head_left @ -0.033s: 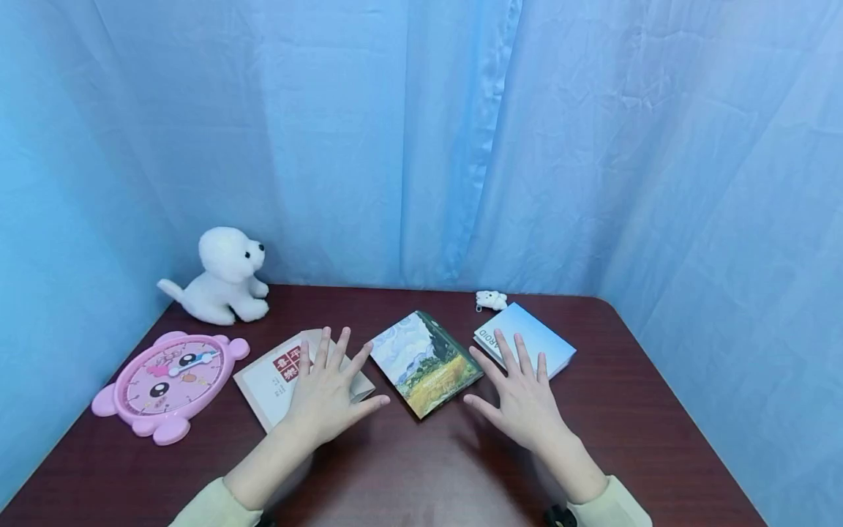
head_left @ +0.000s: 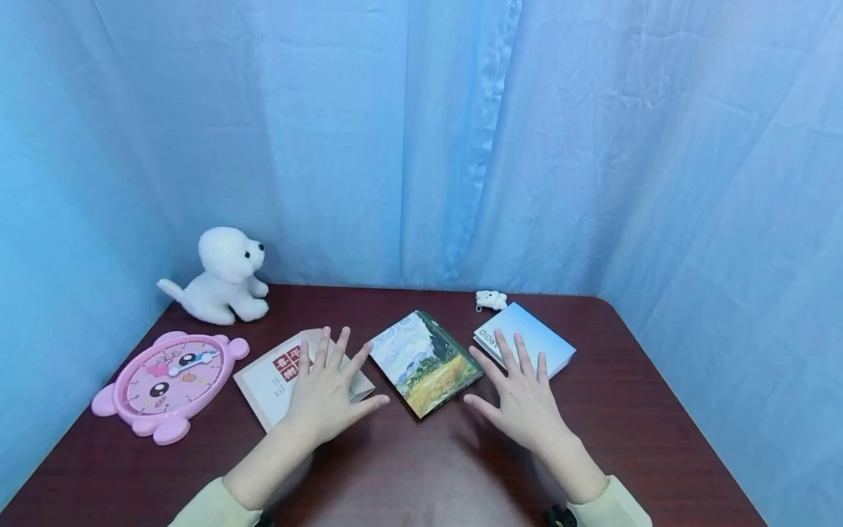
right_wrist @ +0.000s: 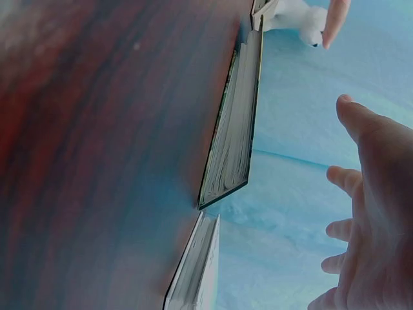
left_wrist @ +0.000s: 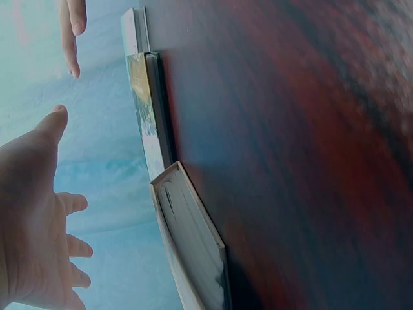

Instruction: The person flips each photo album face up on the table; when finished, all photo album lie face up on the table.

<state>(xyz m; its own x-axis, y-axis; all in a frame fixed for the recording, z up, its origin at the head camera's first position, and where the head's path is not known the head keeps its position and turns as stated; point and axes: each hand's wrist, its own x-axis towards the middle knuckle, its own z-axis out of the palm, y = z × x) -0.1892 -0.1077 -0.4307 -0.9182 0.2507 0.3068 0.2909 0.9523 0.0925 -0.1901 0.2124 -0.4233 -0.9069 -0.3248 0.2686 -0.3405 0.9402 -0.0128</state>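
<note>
My left hand (head_left: 323,399) hovers with fingers spread over a beige book (head_left: 263,388) that bears red square characters. In the left wrist view a gap shows between that hand and the book's page edges (left_wrist: 187,226). Over the near side of a blue-and-white book (head_left: 536,340), my right hand (head_left: 527,406) is spread as well, raised above the table and holding nothing. Between the two hands lies a book with a painted landscape cover (head_left: 424,366). Its pages (right_wrist: 235,129) face the right wrist camera. Parts of both outer books are hidden behind the hands.
A white plush dog (head_left: 227,278) sits at the back left. In front of it lies a pink animal-shaped clock (head_left: 174,384). A tiny white plush keychain (head_left: 491,299) is behind the blue-and-white book. Blue curtains (head_left: 329,146) surround the dark wooden table (head_left: 421,476).
</note>
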